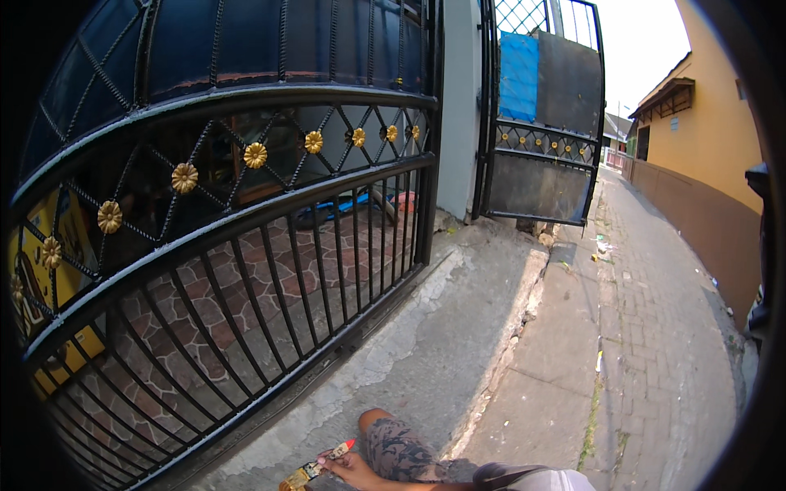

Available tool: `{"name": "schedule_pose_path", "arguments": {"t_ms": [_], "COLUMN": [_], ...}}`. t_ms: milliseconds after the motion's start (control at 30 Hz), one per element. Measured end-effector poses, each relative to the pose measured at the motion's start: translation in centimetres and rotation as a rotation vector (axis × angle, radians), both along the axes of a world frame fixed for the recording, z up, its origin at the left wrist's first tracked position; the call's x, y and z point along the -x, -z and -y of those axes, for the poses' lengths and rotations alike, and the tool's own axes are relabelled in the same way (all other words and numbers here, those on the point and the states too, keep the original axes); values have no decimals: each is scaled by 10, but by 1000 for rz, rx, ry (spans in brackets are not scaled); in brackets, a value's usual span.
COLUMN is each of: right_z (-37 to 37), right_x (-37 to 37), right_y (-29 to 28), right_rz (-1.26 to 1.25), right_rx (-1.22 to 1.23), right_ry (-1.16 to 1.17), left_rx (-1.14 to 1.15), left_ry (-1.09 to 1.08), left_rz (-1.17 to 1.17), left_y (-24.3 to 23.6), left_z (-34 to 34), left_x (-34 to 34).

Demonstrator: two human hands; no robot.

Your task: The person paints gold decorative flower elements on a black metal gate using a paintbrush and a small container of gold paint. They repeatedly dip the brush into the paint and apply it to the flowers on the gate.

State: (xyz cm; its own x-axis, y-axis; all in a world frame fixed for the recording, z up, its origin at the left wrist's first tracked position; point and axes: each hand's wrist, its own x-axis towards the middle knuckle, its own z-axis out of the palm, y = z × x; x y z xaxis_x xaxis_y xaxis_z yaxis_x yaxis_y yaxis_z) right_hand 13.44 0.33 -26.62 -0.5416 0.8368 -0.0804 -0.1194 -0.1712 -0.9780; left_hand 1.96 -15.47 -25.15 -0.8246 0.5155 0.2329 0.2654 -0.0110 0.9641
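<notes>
Low at the bottom edge, my right hand (354, 470) is closed around a paintbrush (336, 450). The brush has a red-tipped handle, and its stained yellowish head points down and to the left. My forearm comes in from the right, beside a bent knee in patterned shorts (401, 450). Nearest to the brush is a black iron gate (303, 188) with twisted bars and gold flower ornaments (255, 155). Pale grey streaks run along its horizontal rails. The brush appears apart from the bars. My left hand is out of view.
Behind the bars lies a stone-patterned floor (270, 254), with a yellow panel (70, 360) at the left. A second gate leaf (540, 155) stands open farther off. On the right, a paved lane (647, 327) runs beside an orange-and-brown wall (720, 147). A rough concrete edge (512, 335) borders the ramp.
</notes>
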Motion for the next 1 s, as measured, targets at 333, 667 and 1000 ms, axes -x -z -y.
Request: {"name": "schedule_pose_path", "arguments": {"t_ms": [333,667,1000], "right_z": [6,17,18], "right_x": [-1,9,-3], "right_y": [-3,21,17], "right_rz": [41,-200,4], "right_rx": [-17,94,87], "right_ry": [-51,-25,37], "left_rx": [36,39,104], "left_ry": [-9,-12,-88], "left_rz": [-76,-6,-96], "left_y": [-8,-15,-11], "left_z": [4,6,4], "left_x": [-6,-10,-4]}}
